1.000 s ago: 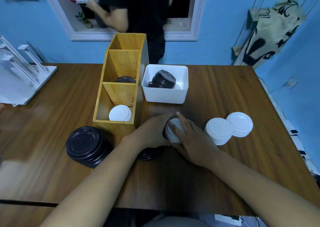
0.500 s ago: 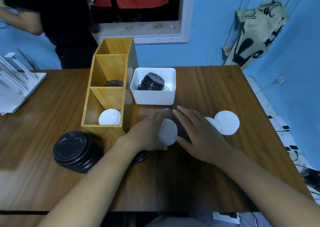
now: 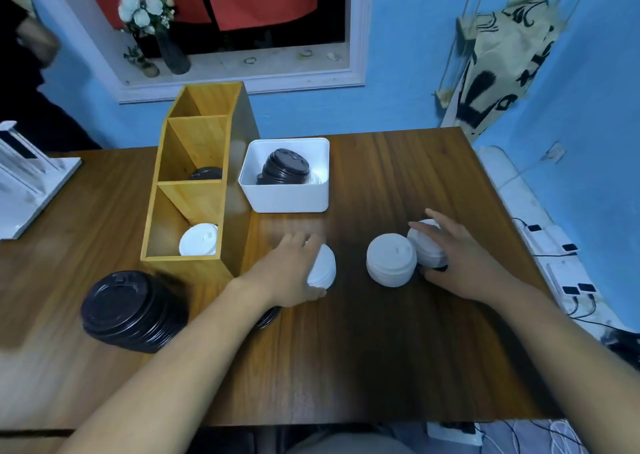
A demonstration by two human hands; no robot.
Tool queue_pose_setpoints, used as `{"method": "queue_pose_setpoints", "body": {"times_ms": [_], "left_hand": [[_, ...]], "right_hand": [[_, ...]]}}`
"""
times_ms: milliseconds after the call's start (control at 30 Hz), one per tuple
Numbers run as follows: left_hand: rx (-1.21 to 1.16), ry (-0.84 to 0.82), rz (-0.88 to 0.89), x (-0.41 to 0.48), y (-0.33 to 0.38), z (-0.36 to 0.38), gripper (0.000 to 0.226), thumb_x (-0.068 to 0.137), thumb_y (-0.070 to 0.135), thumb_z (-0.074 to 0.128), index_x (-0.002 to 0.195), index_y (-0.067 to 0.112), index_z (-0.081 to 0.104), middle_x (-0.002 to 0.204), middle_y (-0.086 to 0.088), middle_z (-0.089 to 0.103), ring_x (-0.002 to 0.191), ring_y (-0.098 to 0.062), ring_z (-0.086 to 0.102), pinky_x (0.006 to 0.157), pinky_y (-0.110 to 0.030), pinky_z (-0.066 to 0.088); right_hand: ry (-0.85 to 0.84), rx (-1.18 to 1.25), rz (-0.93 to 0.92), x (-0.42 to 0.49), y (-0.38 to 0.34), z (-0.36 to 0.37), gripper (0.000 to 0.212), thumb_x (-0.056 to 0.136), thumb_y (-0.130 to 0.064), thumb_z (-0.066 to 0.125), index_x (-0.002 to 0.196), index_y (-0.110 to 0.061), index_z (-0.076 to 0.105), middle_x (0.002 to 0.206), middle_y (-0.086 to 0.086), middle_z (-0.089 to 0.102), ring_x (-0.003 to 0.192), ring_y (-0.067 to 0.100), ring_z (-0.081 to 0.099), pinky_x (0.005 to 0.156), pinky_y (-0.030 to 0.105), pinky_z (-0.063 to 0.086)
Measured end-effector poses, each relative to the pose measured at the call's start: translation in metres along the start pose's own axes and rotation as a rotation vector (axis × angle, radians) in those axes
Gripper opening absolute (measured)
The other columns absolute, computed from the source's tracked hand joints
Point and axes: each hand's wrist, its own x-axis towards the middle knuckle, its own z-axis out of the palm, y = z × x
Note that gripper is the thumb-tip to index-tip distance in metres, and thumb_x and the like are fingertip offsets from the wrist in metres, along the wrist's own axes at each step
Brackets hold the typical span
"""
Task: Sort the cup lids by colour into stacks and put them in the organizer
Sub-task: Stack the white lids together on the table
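Note:
My left hand (image 3: 289,273) grips a small stack of white lids (image 3: 323,268) tilted on edge, just right of the wooden organizer (image 3: 188,190). My right hand (image 3: 460,263) curls round a second white stack (image 3: 426,245) at the right. A third white stack (image 3: 391,263) stands between the hands. The organizer holds white lids (image 3: 198,240) in its near compartment and black lids (image 3: 206,173) in the middle one. A tall black stack (image 3: 128,310) stands at the front left. A few black lids (image 3: 268,316) lie under my left wrist.
A white bin (image 3: 287,200) behind my hands holds more black lids (image 3: 285,171). A white rack (image 3: 24,183) sits at the table's left edge. A person in black stands at the far left. Power strips and cables lie on the floor to the right.
My hands have parted. The left kept the white lids and tilted them, the right moved right onto the far white stack. The camera view rose, and the person behind stepped left.

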Motion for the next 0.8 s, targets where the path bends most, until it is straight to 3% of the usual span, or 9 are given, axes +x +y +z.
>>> {"method": "queue_pose_setpoints", "body": {"times_ms": [167,267,400,567,667,800], "left_hand": [[-0.097,0.036,-0.016,0.009,0.003,-0.011,0.081,0.072,0.052,0.084,0.137,0.027,0.042,0.131,0.004,0.050,0.120,-0.018,0.045,0.091,-0.034,0.048],[-0.122,0.087,0.002,0.018,0.015,-0.022,0.085,0.069,0.054,0.083,0.138,0.030,0.040,0.128,0.006,0.052,0.117,-0.017,0.047,0.092,-0.038,0.050],[-0.077,0.014,-0.001,0.025,0.029,-0.020,0.091,0.069,0.051,0.084,0.144,0.026,0.038,0.133,0.001,0.052,0.121,-0.021,0.049,0.097,-0.038,0.049],[-0.240,0.185,0.100,0.039,0.064,-0.043,0.076,0.061,0.056,0.085,0.124,0.037,0.047,0.117,0.010,0.056,0.106,-0.013,0.055,0.083,-0.041,0.056],[-0.176,0.132,0.169,0.052,0.095,-0.041,0.085,0.068,0.053,0.085,0.140,0.034,0.043,0.127,0.007,0.054,0.114,-0.017,0.053,0.089,-0.040,0.056],[-0.084,-0.016,0.175,0.063,0.098,-0.024,0.106,0.080,0.052,0.080,0.162,0.030,0.017,0.145,-0.001,0.047,0.132,-0.024,0.045,0.101,-0.038,0.048]], "right_hand": [[0.127,-0.075,-0.023,0.003,0.004,0.010,0.079,0.084,-0.034,0.078,0.150,-0.035,0.036,0.158,-0.002,0.028,0.139,0.026,0.035,0.108,0.047,0.042],[0.170,-0.072,-0.015,0.002,0.007,0.015,0.080,0.083,-0.036,0.079,0.150,-0.033,0.036,0.156,-0.001,0.029,0.136,0.025,0.041,0.105,0.043,0.043],[0.206,-0.014,0.017,-0.006,0.006,0.012,0.081,0.081,-0.035,0.081,0.150,-0.031,0.038,0.155,-0.001,0.032,0.137,0.024,0.039,0.108,0.046,0.042],[0.220,0.017,0.059,-0.017,0.008,0.012,0.085,0.079,-0.036,0.082,0.150,-0.031,0.036,0.158,-0.004,0.028,0.141,0.021,0.034,0.112,0.046,0.037],[0.229,0.017,0.062,-0.016,0.007,0.012,0.085,0.078,-0.037,0.083,0.150,-0.031,0.036,0.159,-0.005,0.027,0.141,0.021,0.035,0.110,0.040,0.035],[0.246,0.046,0.029,-0.018,0.011,0.013,0.083,0.078,-0.036,0.083,0.148,-0.030,0.038,0.158,-0.007,0.028,0.140,0.019,0.036,0.111,0.041,0.038]]}}
